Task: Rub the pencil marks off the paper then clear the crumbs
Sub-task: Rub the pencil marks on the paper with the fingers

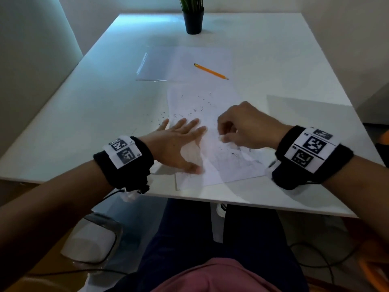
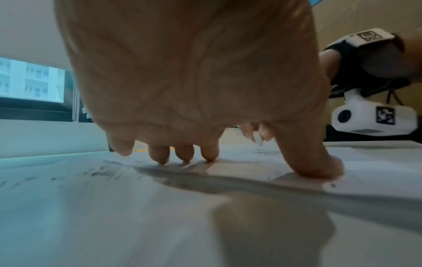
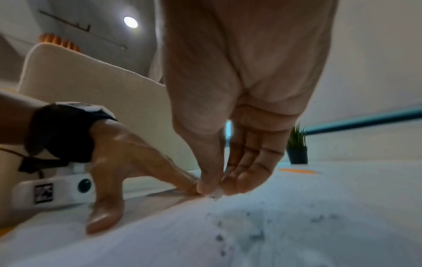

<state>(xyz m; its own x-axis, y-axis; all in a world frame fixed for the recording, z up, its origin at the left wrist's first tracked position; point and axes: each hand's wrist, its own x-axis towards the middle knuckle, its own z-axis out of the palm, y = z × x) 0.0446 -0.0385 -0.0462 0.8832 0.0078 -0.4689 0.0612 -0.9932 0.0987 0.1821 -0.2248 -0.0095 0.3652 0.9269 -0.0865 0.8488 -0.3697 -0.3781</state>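
Observation:
A white sheet of paper (image 1: 212,114) lies near the table's front edge, strewn with dark eraser crumbs (image 1: 194,109). My left hand (image 1: 181,144) is spread flat, its fingertips (image 2: 209,155) and thumb pressing the paper's left side. My right hand (image 1: 242,127) pinches a small white eraser (image 1: 221,138) between thumb and fingers, its tip against the paper (image 3: 297,225) just right of the left hand. The eraser (image 3: 214,195) shows below the pinch in the right wrist view, and again as the white eraser (image 2: 257,138) in the left wrist view. More crumbs (image 3: 258,234) lie in front of it.
A yellow pencil (image 1: 210,71) lies on a second sheet (image 1: 168,62) farther back. A potted plant (image 1: 193,17) stands at the far edge. Crumbs (image 1: 162,116) also spread onto the white table (image 1: 84,114) left of the paper. My legs are under the front edge.

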